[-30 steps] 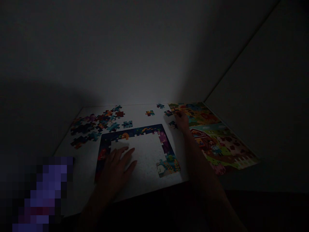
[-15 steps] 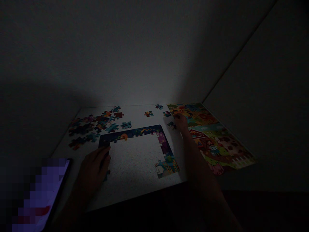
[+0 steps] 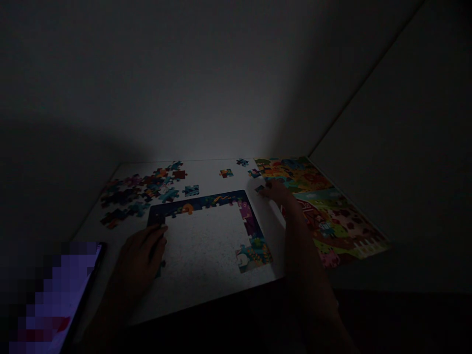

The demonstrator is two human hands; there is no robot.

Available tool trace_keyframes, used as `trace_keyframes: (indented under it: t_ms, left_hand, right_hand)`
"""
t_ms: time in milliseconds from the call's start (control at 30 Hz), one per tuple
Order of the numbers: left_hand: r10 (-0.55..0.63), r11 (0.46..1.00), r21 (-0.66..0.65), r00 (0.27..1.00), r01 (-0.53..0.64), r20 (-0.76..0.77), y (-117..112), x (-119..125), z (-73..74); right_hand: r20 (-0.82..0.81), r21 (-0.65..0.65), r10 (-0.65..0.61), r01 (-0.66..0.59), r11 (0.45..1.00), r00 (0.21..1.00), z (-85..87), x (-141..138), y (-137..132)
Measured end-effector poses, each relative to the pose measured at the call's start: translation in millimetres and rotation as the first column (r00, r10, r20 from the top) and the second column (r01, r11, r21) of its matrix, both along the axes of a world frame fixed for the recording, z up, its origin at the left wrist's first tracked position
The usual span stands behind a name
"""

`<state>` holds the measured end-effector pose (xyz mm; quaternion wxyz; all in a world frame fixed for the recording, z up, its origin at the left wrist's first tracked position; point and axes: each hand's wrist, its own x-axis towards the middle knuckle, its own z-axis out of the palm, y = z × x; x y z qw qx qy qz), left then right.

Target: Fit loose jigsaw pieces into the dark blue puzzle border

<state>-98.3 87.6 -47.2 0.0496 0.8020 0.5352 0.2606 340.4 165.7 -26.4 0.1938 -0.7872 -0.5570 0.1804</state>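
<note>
My left hand [image 3: 142, 250] lies flat with its fingers stretched over the left side of a partly joined jigsaw border [image 3: 212, 201]. It covers some of the dark border pieces there. Beyond the border's upper right corner, my right hand [image 3: 278, 191] has its fingertips closed on a small dark puzzle piece [image 3: 259, 189]. Just behind that hand lies a teal puzzle piece [image 3: 254, 173]. An orange and teal puzzle piece [image 3: 226, 173] and a blue one [image 3: 242, 162] sit farther back. The border's right side carries a purple creature [image 3: 245, 211].
Many loose pieces form a pile [image 3: 127, 191] at the back left of the white table [image 3: 206, 290]. Two colourful pictures, a jungle scene [image 3: 295, 172] and a farm scene [image 3: 339, 221], lie at the right. A lit tablet [image 3: 79, 290] is at the left edge. Walls rise behind; the light is dim.
My right hand has shifted slightly toward me, and its fingertips have come onto the dark puzzle piece. My left hand rests in the same place on the border.
</note>
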Motion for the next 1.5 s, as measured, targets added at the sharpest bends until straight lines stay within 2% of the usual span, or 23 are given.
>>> trace_keyframes:
  t_ms: [233, 433, 667, 867, 1033, 1200, 1500]
  left_hand:
    - [0.012, 1.000, -0.005, 1.000, -0.012, -0.025, 1.5, -3.2, -2.8]
    - [0.002, 1.000, -0.002, 1.000, -0.002, -0.015, 0.7, -2.0, -2.3]
    - [0.010, 1.000, -0.017, 1.000, -0.010, -0.005, -2.6, 0.5, 2.6]
    - [0.022, 1.000, -0.002, 1.000, -0.022, -0.004, -5.0, 2.4, 3.6]
    - [0.019, 1.000, 0.011, 1.000, -0.019, 0.006, -5.9, 2.2, 0.8]
    - [0.011, 0.999, 0.046, 1.000, -0.011, 0.004, -2.9, -0.9, -6.7]
    - [0.007, 0.998, 0.062, 1.000, -0.007, -0.004, -1.2, -3.9, -8.0]
  right_hand:
    - [0.051, -0.024, 0.076, -0.075, 0.997, 0.996, -1.5, -0.4, -5.3]
    - [-0.004, -0.017, 0.061, -0.061, 0.998, 0.998, 1.2, -0.7, -5.9]
    - [-0.083, -0.085, 0.072, -0.080, 0.993, 0.994, 9.0, -1.6, -7.1]
    - [-0.086, -0.106, 0.060, -0.069, 0.992, 0.995, 6.5, 2.0, -3.7]
    - [-0.099, -0.041, 0.024, -0.029, 0.999, 0.995, 6.5, 1.9, -3.6]
    - [-0.210, 0.007, 0.024, -0.023, 1.000, 0.977, 7.5, -2.4, -4.9]
    - [-0.336, 0.121, 0.106, -0.069, 0.990, 0.936, 2.2, -6.9, 1.4]
